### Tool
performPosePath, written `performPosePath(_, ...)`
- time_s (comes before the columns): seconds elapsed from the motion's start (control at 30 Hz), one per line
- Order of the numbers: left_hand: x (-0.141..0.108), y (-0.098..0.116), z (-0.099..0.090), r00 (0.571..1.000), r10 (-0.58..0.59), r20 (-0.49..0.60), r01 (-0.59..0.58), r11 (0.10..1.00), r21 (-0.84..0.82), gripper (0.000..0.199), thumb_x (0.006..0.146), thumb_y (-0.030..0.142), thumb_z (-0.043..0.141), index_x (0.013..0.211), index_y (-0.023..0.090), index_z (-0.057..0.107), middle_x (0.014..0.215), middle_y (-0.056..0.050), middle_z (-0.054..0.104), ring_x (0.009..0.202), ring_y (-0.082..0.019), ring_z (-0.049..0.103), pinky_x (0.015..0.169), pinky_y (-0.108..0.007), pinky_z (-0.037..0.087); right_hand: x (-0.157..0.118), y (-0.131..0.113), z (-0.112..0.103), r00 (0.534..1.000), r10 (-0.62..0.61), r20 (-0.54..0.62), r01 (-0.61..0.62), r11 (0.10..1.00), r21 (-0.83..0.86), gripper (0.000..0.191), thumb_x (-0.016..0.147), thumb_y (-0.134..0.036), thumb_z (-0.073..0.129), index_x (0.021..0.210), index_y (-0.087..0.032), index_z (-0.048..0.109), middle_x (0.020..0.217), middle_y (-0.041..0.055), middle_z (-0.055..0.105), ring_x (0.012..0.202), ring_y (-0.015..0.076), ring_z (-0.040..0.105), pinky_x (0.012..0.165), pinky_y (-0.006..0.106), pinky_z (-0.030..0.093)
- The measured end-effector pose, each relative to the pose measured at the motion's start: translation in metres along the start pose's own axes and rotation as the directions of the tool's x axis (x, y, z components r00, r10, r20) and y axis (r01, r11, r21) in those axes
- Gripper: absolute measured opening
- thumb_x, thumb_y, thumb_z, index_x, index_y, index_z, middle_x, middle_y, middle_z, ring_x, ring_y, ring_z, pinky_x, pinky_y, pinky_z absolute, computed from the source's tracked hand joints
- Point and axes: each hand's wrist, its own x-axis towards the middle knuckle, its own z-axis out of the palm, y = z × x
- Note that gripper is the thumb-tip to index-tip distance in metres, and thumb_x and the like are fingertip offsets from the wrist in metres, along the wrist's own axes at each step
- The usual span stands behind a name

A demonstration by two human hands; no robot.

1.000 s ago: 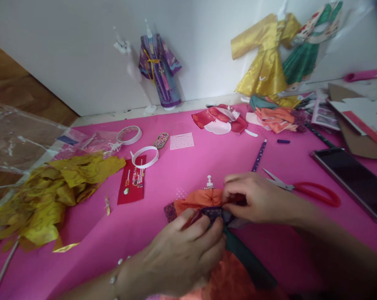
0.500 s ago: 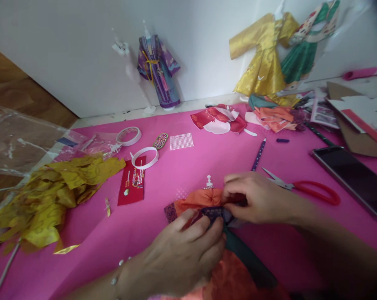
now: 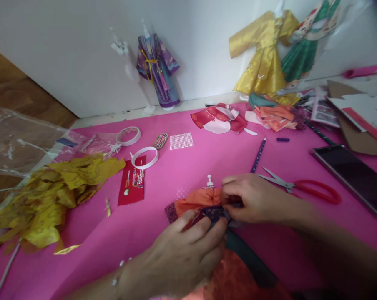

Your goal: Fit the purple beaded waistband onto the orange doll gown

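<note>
An orange doll dress (image 3: 199,197) lies on the pink table cover, fitted on a small white doll form (image 3: 209,181) whose neck peg sticks out at the top. Across the dress's waist runs a dark purple patterned band (image 3: 214,212). My left hand (image 3: 188,250) rests over the dress with its fingers curled and closed on the band. On the band's right end, the fingertips of my right hand (image 3: 251,198) are pinched. A dark green strip of cloth (image 3: 249,254) trails down the orange skirt (image 3: 234,273), partly behind my left hand.
Red-handled scissors (image 3: 316,189), a dotted pencil (image 3: 259,154) and a phone (image 3: 354,179) lie to the right. Yellow fabric scraps (image 3: 54,196), a red card (image 3: 132,183) and tape rolls (image 3: 129,136) are on the left. Dressed doll forms, one in a purple robe (image 3: 159,71), lean against the wall.
Both hands stay on the waistband with only slight finger shifts. A little more of the purple band shows between them.
</note>
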Motion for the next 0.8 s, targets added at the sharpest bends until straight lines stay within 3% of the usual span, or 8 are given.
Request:
performPosePath(0.33, 0.0001, -0.0007, 0.0007, 1.0, 0.011, -0.011, -0.011, 0.999, -0.031, 0.028, 0.097, 0.037, 0.052, 0.115, 0.023, 0.067, 0.13, -0.001, 0.065, 0.103, -0.019, 0.054, 0.093, -0.035, 0.037, -0.0004, 0.0011, 0.0012, 1.0, -0.016, -0.014, 0.015, 1.0, -0.027, 0.008, 0.072, -0.01, 0.06, 0.067, -0.016, 0.06, 0.068, -0.0026, 0.056, 0.062, 0.01, 0.048, 0.057, 0.025, 0.024)
performPosePath(0.57, 0.0027, 0.0021, -0.0011, 1.0, -0.01, -0.012, 0.01, 0.999, -0.032, 0.045, 0.096, 0.056, 0.046, 0.116, 0.021, 0.065, 0.125, -0.005, 0.067, 0.1, -0.019, 0.055, 0.091, -0.036, 0.036, -0.0009, 0.0023, 0.0017, 1.0, -0.019, -0.003, 0.018, 0.997, -0.077, 0.009, 0.075, -0.014, 0.062, 0.067, -0.017, 0.06, 0.069, -0.0024, 0.057, 0.062, 0.0111, 0.048, 0.057, 0.026, 0.025)
performPosePath(0.8, -0.003, 0.0021, -0.0026, 0.991, 0.035, 0.13, -0.03, 0.999, -0.042, 0.058, 0.093, 0.063, 0.042, 0.127, 0.019, 0.059, 0.137, -0.01, 0.06, 0.108, -0.023, 0.054, 0.094, -0.034, 0.033, -0.0011, -0.0002, 0.002, 1.0, -0.016, -0.019, 0.014, 0.995, -0.101, 0.008, 0.074, -0.013, 0.061, 0.068, -0.017, 0.061, 0.07, -0.0015, 0.059, 0.063, 0.0115, 0.049, 0.057, 0.026, 0.025)
